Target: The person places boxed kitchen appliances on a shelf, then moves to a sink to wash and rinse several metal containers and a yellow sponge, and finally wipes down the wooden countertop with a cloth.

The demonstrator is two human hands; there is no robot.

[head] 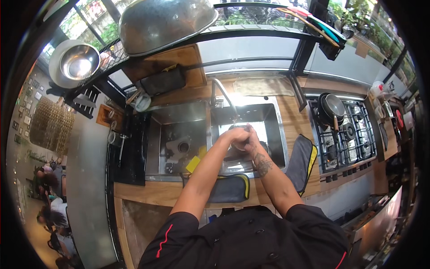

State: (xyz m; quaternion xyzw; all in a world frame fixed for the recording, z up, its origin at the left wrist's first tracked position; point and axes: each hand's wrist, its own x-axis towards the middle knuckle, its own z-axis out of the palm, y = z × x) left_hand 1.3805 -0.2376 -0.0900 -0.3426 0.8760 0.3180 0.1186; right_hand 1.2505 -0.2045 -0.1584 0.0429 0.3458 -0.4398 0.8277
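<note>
My left hand (pixel 238 135) and my right hand (pixel 251 144) meet under the spout of a curved metal faucet (pixel 224 91). Both are over the right basin (pixel 276 136) of a stainless steel double sink. Parts of a dark, rounded object show around my fingers, but its shape is mostly hidden and I cannot tell whether either hand grips it. Beside my left forearm, a yellow sponge or cloth (pixel 192 164) lies at the near edge of the left basin (pixel 183 116). A grey cloth with yellow trim (pixel 230 189) hangs over the counter edge beneath my forearms.
Another grey cloth (pixel 300 163) lies right of the sink, before a gas stove (pixel 357 134) holding stacked pans (pixel 332 106). A shelf overhead carries a large metal basin (pixel 164 27) and a metal bowl (pixel 80 62). Several people (pixel 55 208) sit at far left.
</note>
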